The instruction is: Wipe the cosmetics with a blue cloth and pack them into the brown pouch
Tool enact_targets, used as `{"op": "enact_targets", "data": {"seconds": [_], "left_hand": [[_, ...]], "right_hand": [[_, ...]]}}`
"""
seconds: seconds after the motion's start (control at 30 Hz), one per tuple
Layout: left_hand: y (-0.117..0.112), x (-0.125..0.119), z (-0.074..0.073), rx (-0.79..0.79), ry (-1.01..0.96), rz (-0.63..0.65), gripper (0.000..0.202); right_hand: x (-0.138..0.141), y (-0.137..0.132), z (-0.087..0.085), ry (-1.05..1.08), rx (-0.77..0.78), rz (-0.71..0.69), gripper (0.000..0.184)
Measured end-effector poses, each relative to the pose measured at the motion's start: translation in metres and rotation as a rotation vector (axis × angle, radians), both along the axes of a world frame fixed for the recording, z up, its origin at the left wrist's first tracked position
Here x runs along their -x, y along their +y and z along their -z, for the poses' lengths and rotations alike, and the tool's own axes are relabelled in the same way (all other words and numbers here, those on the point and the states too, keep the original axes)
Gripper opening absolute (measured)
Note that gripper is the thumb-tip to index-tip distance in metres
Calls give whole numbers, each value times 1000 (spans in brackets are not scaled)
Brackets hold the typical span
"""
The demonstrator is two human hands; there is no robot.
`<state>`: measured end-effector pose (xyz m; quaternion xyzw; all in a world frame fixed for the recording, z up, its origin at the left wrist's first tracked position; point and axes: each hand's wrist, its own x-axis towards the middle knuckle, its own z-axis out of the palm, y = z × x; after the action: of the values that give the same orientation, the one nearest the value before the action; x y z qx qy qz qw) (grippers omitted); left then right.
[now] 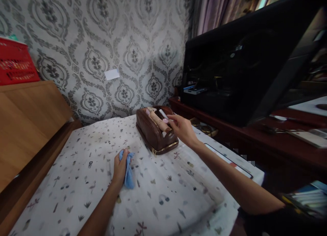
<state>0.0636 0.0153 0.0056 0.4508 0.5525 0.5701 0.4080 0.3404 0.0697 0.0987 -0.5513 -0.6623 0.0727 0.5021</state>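
A brown leather pouch (pixel 153 133) lies open on the patterned white cloth (pixel 76 181), with several cosmetic tubes sticking out of its top. My right hand (pixel 182 128) reaches to the pouch's right side, fingers pinched on a small white tube with a pink cap (pixel 163 115) at the pouch opening. My left hand (pixel 120 167) rests on the cloth nearer to me, closed around a crumpled light blue cloth (pixel 129 173).
A wooden headboard or cabinet (pixel 28 123) runs along the left, with a red basket (pixel 15 62) on top. A dark wooden desk (pixel 281 144) on the right carries a large black screen (pixel 250 65) and small items. Patterned wallpaper lies behind.
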Motion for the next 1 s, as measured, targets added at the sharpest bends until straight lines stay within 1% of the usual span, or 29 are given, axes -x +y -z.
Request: {"op": "enact_targets", "data": {"seconds": [0.07,0.13,0.17,0.23,0.27,0.3,0.33,0.37,0.43,0.5,0.53,0.6,0.67,0.7,0.73,0.77,0.8,0.83,0.87,0.9,0.93,1.0], "left_hand": [[-2,-1,-2,-5,-8,2,56],[-8,-7,-8,-40,-25,-11,54],[-12,-12,-13,-79,-22,-17,53],[-22,-24,-21,-204,19,14,53],[-27,-30,-25,-275,55,64,54],[-31,-36,-27,-343,96,126,55],[-35,-41,-28,-401,133,188,58],[-38,-44,-28,-435,156,243,60],[-42,-47,-26,-430,175,316,61],[-40,-45,-27,-391,172,376,61],[-37,-44,-30,-386,173,412,60],[-23,-43,-42,-430,201,451,53],[0,-47,-65,-504,289,428,41],[15,-51,-79,-547,372,397,35],[31,-57,-93,-610,511,371,28],[48,-64,-108,-669,680,337,23],[64,-72,-121,-695,855,336,21],[79,-82,-133,-696,1021,375,21],[93,-92,-142,-672,1191,446,26],[105,-101,-149,-625,1357,527,33],[116,-111,-153,-571,1483,606,37],[132,-128,-155,-479,1604,714,39]], "right_hand": [[5,-18,4,282,-2,-41,26],[20,-42,14,525,35,-176,28],[32,-55,21,608,118,-286,32],[61,-79,39,685,326,-483,41],[75,-88,48,710,390,-554,45],[89,-96,56,733,435,-623,45],[100,-101,62,737,451,-661,40],[108,-103,65,749,438,-647,36],[112,-104,63,767,425,-618,39],[102,-102,51,789,418,-579,39],[94,-100,43,800,411,-555,38],[73,-98,26,819,375,-479,36],[51,-94,12,853,320,-390,34],[40,-92,7,874,283,-337,33],[29,-88,3,893,242,-283,33],[20,-82,0,902,202,-232,33],[11,-75,-2,894,162,-181,34],[3,-66,-3,862,121,-131,34],[-4,-56,-4,800,85,-79,33],[-9,-45,-5,704,55,-16,33],[-12,-34,-6,561,42,55,32],[-14,-14,-7,185,96,194,32]]}}
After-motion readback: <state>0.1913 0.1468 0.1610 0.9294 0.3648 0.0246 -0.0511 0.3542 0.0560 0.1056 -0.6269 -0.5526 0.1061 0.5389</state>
